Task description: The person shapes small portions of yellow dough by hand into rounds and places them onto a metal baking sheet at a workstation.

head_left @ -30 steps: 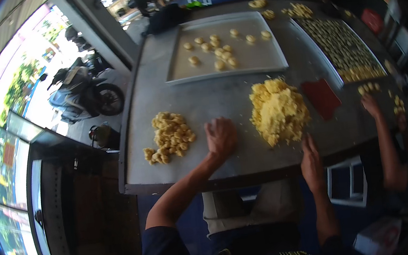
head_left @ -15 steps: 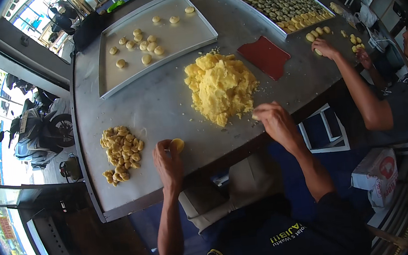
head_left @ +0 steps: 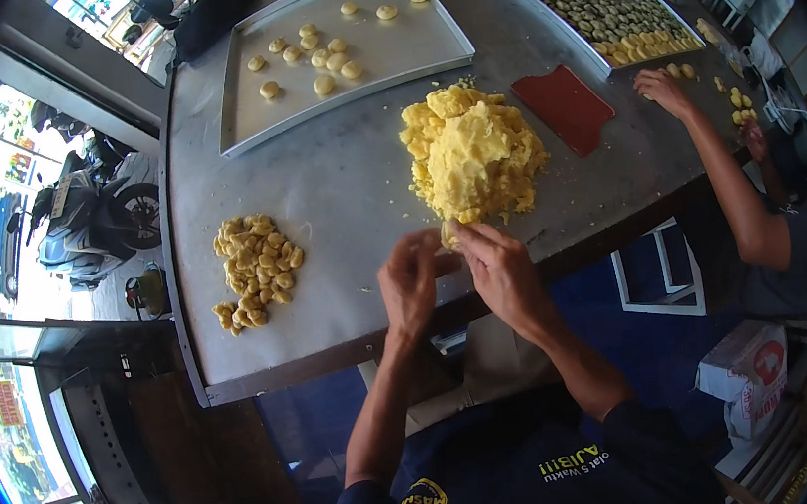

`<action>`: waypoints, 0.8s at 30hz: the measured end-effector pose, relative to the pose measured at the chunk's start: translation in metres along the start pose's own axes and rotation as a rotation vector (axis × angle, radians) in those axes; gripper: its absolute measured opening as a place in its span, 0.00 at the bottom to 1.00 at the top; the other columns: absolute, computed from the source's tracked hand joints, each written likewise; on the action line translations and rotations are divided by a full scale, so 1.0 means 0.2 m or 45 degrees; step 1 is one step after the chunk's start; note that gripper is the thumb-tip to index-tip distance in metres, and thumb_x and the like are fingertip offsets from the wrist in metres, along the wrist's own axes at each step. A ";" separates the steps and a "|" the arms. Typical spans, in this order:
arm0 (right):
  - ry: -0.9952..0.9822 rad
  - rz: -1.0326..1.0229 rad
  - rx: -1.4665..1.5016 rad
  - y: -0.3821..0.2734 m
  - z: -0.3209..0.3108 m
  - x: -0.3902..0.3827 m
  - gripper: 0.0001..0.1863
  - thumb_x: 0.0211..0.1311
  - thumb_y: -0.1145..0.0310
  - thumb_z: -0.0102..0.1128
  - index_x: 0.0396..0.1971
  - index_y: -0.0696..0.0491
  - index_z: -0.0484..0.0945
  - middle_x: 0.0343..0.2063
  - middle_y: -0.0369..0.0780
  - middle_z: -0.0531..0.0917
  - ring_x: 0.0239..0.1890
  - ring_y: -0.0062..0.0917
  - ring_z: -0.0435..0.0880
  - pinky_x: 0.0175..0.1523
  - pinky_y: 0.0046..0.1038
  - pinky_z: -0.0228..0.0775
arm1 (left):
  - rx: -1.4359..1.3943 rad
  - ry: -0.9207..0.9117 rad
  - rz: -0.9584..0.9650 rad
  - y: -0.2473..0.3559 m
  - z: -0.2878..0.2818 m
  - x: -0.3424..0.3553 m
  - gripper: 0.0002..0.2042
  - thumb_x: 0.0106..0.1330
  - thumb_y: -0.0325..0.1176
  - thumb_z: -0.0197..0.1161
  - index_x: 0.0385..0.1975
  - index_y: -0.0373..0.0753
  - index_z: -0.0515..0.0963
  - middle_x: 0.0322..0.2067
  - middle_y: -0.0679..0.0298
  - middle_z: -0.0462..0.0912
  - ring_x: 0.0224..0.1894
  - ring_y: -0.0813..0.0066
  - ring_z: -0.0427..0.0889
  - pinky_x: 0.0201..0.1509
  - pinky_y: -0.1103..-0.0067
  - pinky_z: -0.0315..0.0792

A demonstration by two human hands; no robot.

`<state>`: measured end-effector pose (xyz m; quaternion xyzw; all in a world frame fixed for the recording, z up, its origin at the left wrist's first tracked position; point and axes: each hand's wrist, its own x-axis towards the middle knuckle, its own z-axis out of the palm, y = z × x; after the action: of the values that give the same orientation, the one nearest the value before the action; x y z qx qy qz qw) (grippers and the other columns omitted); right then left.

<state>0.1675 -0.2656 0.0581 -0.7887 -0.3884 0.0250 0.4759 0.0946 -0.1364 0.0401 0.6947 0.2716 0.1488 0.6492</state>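
Close together at the table's front edge, both my hands are just before a mound of crumbly yellow filling (head_left: 475,159). My right hand (head_left: 504,275) is closed, its fingertips pinching a small pale-yellow dough piece (head_left: 448,235). Beside that piece is my left hand (head_left: 410,286), its fingers apart and somewhat blurred; I cannot tell whether they touch it. A heap of small dough lumps (head_left: 258,269) sits to the left. Behind it, a large metal tray (head_left: 250,85) carries several round, flattened dough balls (head_left: 324,85), spaced apart.
Right of the mound lies a reddish-brown flat scraper (head_left: 564,111). A second tray (head_left: 613,67) at the far right is densely filled with dark and yellow pieces. A co-worker's hand (head_left: 666,91) is near it. A white stool (head_left: 660,273) stands below the table edge.
My hands have come together before the mound. My left hand moved right from near the dough lumps, where it held a yellow dough piece; my right hand moved left. The whole view has shifted slightly.
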 end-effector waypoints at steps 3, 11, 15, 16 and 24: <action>-0.076 -0.177 0.060 -0.02 0.03 0.00 0.19 0.57 0.82 0.61 0.51 0.59 0.80 0.47 0.49 0.82 0.47 0.46 0.81 0.52 0.38 0.75 | 0.507 -0.116 0.045 0.03 -0.08 0.05 0.09 0.59 0.29 0.65 0.37 0.31 0.80 0.27 0.49 0.85 0.33 0.58 0.87 0.36 0.70 0.78; 0.068 -0.070 -0.082 -0.02 0.16 -0.04 0.12 0.59 0.80 0.61 0.43 0.57 0.83 0.42 0.46 0.83 0.44 0.40 0.83 0.51 0.34 0.77 | 0.553 0.089 0.249 -0.14 0.00 0.01 0.12 0.57 0.29 0.68 0.39 0.34 0.77 0.31 0.45 0.83 0.36 0.41 0.82 0.37 0.63 0.76; 0.024 -0.158 -0.154 -0.08 0.12 -0.03 0.16 0.56 0.79 0.66 0.46 0.57 0.83 0.40 0.45 0.83 0.42 0.34 0.84 0.46 0.32 0.78 | 0.504 -0.035 0.333 -0.10 -0.02 0.02 0.11 0.58 0.28 0.67 0.39 0.36 0.77 0.32 0.48 0.84 0.36 0.44 0.84 0.37 0.64 0.76; -0.008 -0.167 -0.053 -0.07 0.09 -0.02 0.18 0.56 0.79 0.67 0.48 0.57 0.83 0.38 0.44 0.83 0.40 0.33 0.84 0.45 0.31 0.77 | 0.464 -0.067 0.384 -0.10 -0.03 0.02 0.10 0.58 0.27 0.67 0.39 0.36 0.77 0.32 0.49 0.84 0.37 0.45 0.84 0.38 0.64 0.76; -0.203 0.254 0.150 0.09 0.02 0.06 0.29 0.49 0.75 0.74 0.55 0.50 0.81 0.32 0.37 0.74 0.34 0.24 0.75 0.43 0.28 0.74 | 0.469 -0.291 0.534 -0.08 -0.05 0.03 0.10 0.53 0.23 0.68 0.35 0.34 0.79 0.33 0.55 0.82 0.34 0.56 0.84 0.38 0.69 0.76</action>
<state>0.1850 -0.2595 0.0450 -0.7897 -0.3424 0.1577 0.4840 0.0915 -0.1248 0.0242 0.8540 0.0699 0.1487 0.4937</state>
